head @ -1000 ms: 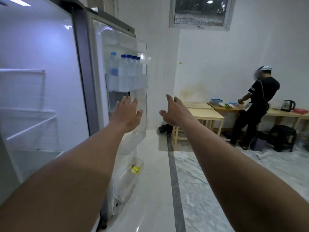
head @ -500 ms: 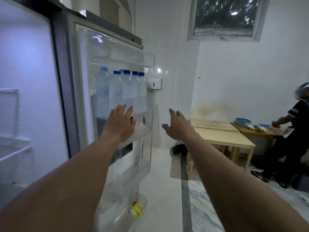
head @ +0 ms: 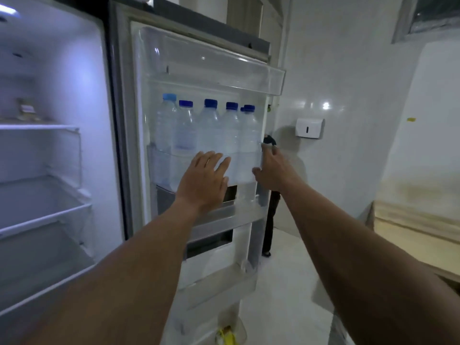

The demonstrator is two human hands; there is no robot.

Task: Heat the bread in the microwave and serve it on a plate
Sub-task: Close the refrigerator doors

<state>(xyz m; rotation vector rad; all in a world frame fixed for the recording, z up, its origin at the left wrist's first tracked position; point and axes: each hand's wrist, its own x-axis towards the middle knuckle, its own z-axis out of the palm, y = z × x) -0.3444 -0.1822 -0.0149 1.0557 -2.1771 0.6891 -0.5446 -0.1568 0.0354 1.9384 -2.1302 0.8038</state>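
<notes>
Left hand (head: pixel 202 181) flat against fridge door (head: pixel 214 265), right hand (head: pixel 272 168) gripping its edge

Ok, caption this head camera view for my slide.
Left hand flat on the fridge door, right hand at its edge, by water bottles.

Clear plastic water bottles (head: pixel 211 130) stood in the transparent middle bin (head: pixel 161 170) of the open white fridge door (head: pixel 199 68), right of the shelved compartment (head: pixel 42 215). The left hand (head: pixel 204 183) lay on the bin's front; the right hand (head: pixel 273 170) gripped the door's edge.
</notes>
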